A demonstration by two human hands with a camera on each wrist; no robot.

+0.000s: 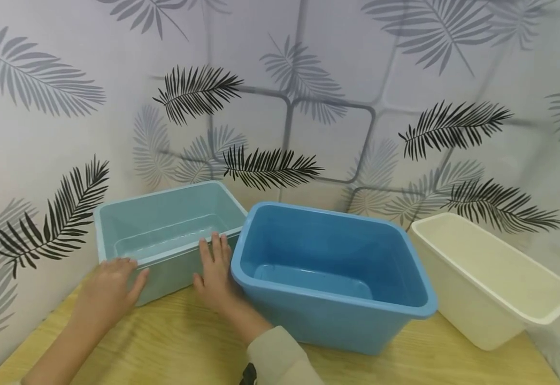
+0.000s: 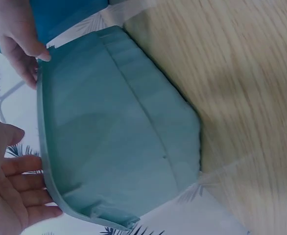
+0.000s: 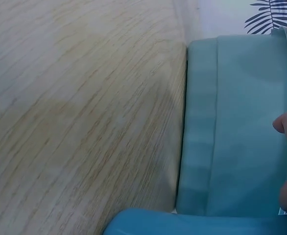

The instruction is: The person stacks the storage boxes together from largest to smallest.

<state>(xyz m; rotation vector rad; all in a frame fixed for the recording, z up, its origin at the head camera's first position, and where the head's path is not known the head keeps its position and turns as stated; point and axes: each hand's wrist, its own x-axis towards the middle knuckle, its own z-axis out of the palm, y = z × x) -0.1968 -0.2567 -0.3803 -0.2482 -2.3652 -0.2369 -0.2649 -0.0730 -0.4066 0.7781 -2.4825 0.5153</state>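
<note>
Rectangular teal plastic bin (image 1: 171,275), open-topped, stands on the wood-grain table (image 1: 174,342) beside a blue bin (image 1: 328,321); the left hand (image 1: 108,286) and right hand (image 1: 216,280) rest on its rim (image 1: 169,254), fingers extended.

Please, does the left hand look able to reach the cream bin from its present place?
Probably not: the left hand touches the green bin, and the right hand and blue bin lie between it and the cream bin.
</note>
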